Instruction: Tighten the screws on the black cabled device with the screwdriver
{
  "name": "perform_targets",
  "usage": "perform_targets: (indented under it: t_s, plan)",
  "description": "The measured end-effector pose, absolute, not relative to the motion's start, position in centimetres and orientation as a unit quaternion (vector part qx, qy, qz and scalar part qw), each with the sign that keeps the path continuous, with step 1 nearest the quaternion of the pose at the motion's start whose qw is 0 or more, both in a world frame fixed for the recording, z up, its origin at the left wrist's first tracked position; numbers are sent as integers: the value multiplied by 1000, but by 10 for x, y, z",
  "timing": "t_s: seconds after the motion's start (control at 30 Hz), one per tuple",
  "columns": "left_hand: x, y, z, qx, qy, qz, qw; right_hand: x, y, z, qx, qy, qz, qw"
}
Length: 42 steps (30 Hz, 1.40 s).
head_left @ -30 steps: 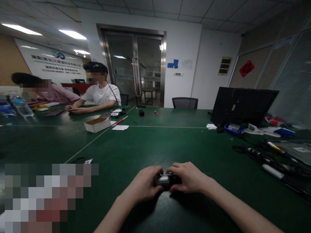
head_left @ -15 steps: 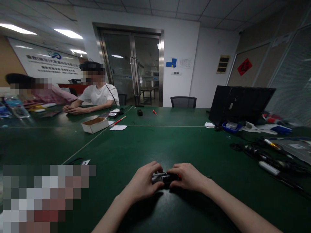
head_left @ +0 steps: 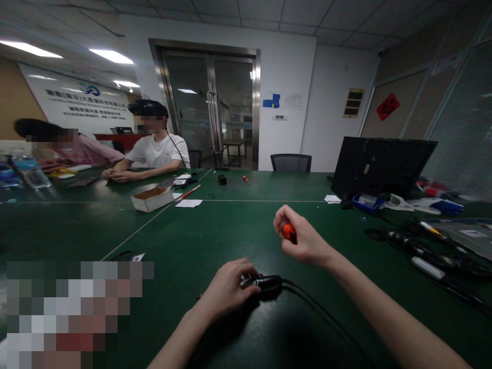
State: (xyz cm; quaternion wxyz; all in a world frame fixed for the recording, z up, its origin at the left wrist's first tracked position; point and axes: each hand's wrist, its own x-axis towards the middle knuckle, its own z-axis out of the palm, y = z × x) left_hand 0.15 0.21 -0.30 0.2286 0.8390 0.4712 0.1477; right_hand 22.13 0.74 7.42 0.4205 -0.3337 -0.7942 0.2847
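Observation:
My left hand [head_left: 230, 287] is closed around the left end of a dark, cabled device [head_left: 270, 286] low over the green table. A silvery part shows between thumb and fingers; the rest of that end is hidden. Black cables [head_left: 321, 307] run from the device's right end toward the lower right. Farther forward and to the right, my right hand [head_left: 302, 237] is raised, apart from the device. Its fingers curl around a screwdriver [head_left: 289, 232], of which only the rounded orange-and-black handle shows.
Another small orange screwdriver [head_left: 246, 180] and a black block [head_left: 222, 179] lie at the back. An open white box [head_left: 151, 200] stands left of centre. A monitor [head_left: 384, 166], a blue tray [head_left: 367, 201] and tangled cables [head_left: 415, 246] occupy the right. Two people sit at the far left.
My right hand has left the cabled device, moving up and forward with the screwdriver. The device's right end and cables now show. My left hand keeps its hold.

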Motion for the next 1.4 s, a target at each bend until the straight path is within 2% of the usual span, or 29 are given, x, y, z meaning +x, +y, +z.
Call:
perform_targets:
  t_s: [0.13, 0.3, 0.53, 0.6, 0.8, 1.13, 1.4]
  plan:
    - [1, 4, -6, 836, 478, 147, 224, 216, 1, 101, -265, -801, 291, 451]
    - [3, 2, -4, 836, 479, 147, 222, 214, -5, 100, -282, -836, 152, 446]
    - [4, 0, 0, 833, 481, 153, 227, 220, 4, 89, -324, -882, -65, 335]
    - [5, 0, 1, 834, 481, 148, 227, 220, 7, 87, -324, -884, -89, 325]
    - [4, 1, 1, 840, 468, 129, 242, 211, 10, 80, -288, -875, -4, 389]
    - [-1, 3, 1, 862, 427, 105, 252, 193, 11, 68, -262, -879, 48, 397]
    - [-3, 3, -2, 870, 414, 100, 249, 191, 9, 66, -266, -883, 38, 386]
